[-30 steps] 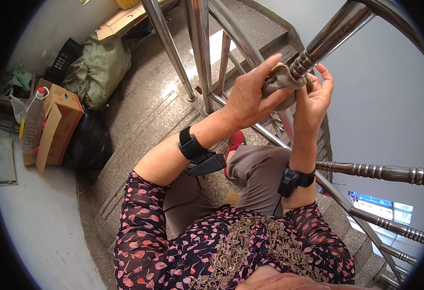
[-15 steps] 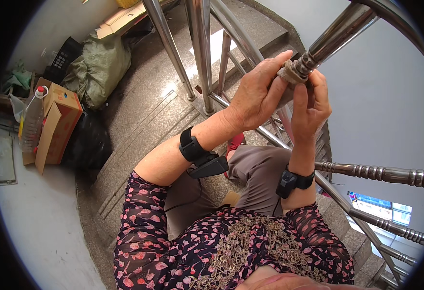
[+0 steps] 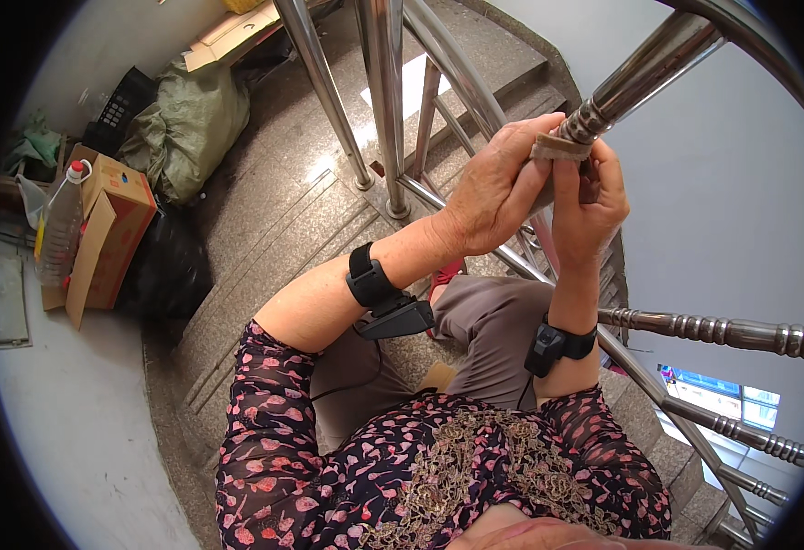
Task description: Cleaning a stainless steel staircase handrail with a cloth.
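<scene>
A shiny metal baluster (image 3: pixel 649 73) with ringed ridges slants down from the upper right toward my hands. Round it, just below the ridges, sits a folded beige-brown cloth (image 3: pixel 560 148) with a fuzzy edge. My left hand (image 3: pixel 501 188) is closed on the cloth from the left, its fingers mostly hidden behind the post. From the right, my right hand (image 3: pixel 594 203) closes on it too, thumb lying along the near side and fingers curled round. The stretch of post inside both hands is hidden.
Other metal balusters (image 3: pixel 385 101) and a lower rail (image 3: pixel 635 367) surround me. Speckled stone stairs (image 3: pixel 503 60) rise beyond. Along the left wall stand a cardboard box (image 3: pixel 120 229), a large plastic bottle (image 3: pixel 61 225), a green woven sack (image 3: pixel 191 128) and a black bag (image 3: pixel 168 270).
My left hand has slid slightly down and back along the baluster. The cloth's edge has turned and now lies flatter across the post, while my right hand stays nearly in place.
</scene>
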Demonstrator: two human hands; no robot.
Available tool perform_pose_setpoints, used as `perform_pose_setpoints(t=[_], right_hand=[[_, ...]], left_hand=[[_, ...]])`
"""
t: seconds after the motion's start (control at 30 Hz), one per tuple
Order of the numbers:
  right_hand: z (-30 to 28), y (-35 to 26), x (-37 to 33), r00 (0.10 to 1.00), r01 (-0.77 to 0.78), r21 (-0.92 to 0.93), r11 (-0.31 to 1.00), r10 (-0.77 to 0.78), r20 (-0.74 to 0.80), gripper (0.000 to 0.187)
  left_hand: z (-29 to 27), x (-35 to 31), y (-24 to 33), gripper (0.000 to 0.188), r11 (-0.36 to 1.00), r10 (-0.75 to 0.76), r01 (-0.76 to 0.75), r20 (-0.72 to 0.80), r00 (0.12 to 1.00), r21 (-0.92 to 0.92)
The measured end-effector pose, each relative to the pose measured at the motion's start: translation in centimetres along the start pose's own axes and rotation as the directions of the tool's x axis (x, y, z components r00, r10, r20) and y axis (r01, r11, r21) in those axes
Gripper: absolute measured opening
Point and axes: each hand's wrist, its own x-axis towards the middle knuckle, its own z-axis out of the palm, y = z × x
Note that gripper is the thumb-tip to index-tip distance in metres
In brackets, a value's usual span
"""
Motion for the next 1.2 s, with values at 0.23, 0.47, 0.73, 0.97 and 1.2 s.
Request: perform_pose_setpoints(t=[0.23,0.47,0.73,0.97,1.2], right_hand=[[-0.3,0.0,0.1,1.000,-0.030,-0.016,0.999,0.030,0.004,0.025],[-0.1,-0.2,0.1,0.997,-0.078,0.039,0.996,0.078,-0.004,0.027],[0.1,-0.9,0.2,0.997,-0.045,-0.031,0.999,0.047,0.067,0.033],[-0.2,-0.4,0.1,0.992,-0.088,0.046,0.995,0.084,0.095,0.032],[-0.1,0.1,0.1,0.995,-0.095,0.039,0.995,0.095,-0.003,0.032]], left_hand=[[0.9,-0.7,-0.6,0.055,0.993,-0.006,0.004,-0.018,1.000,-0.119],[0.6,0.0,-1.6,0.058,0.974,-0.138,0.142,0.035,0.990,-0.177],[0.1,0.1,-1.8,0.056,0.940,-0.161,0.188,0.114,0.980,-0.285],[-0.1,0.3,-2.8,0.053,0.951,-0.242,0.262,0.133,0.961,-0.165],[0.1,-0.4,-3.2,0.054,0.951,-0.224,0.236,0.079,0.971,-0.202]])
